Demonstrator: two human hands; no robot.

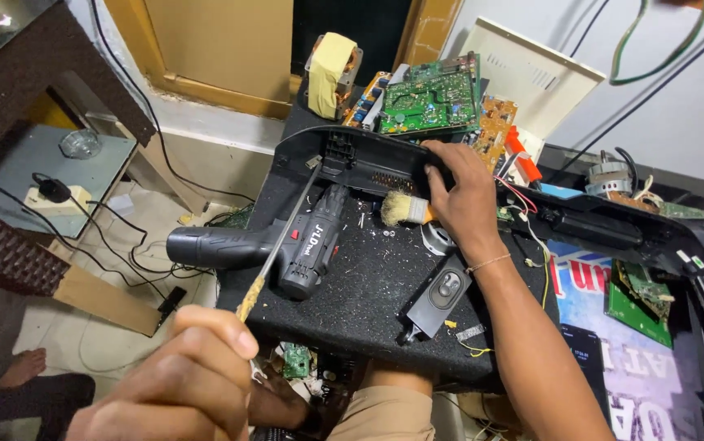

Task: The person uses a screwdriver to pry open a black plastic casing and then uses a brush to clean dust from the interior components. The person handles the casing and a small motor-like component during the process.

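Fingers of the left hand (176, 384) pinch a long screwdriver (278, 245) whose amber handle they mostly hide, its thin shaft reaching the glossy black plastic housing (352, 159), while the right hand (462, 196) curls around a bristly paintbrush (405, 209), handle concealed.

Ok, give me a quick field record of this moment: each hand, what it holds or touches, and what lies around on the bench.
left hand: grips a long screwdriver, tip up at the black panel
right hand: rests on the panel, holding a brush
drill: lies on the black bench, under the screwdriver shaft
speaker: loose on the bench, right of the drill
boards: green circuit board stacked behind the panel
transformer: left of the boards
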